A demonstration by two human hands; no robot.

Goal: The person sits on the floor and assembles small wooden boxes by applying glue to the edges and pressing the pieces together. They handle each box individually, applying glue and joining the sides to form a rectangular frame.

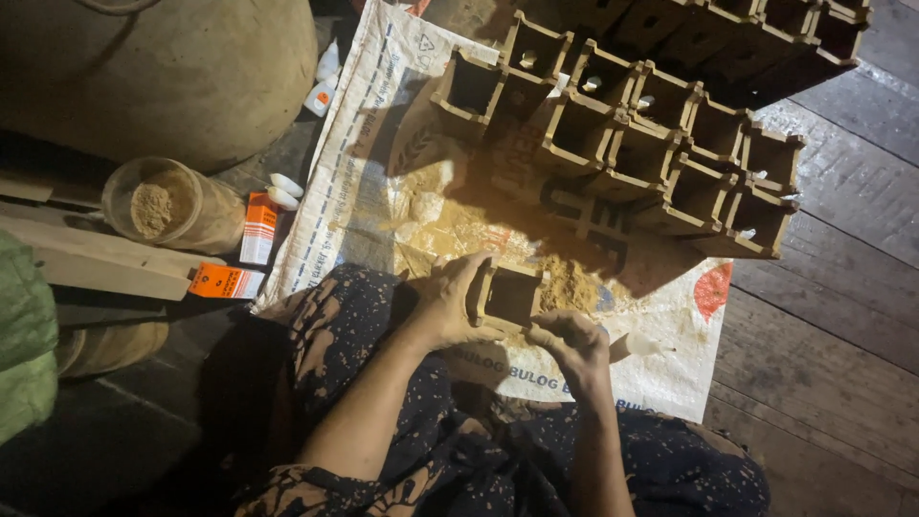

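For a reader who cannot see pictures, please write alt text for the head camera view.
Seen from above, a seated person's left hand and right hand hold a small square wooden box over a woven sack dusted with tan powder. Rows of similar open boxes stand beyond it. A clear jar of powder and orange cartons lie to the left.

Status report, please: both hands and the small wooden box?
Left hand grips small wooden box. Right hand touches its lower corner. Sawdust pile beside; nothing blocking.
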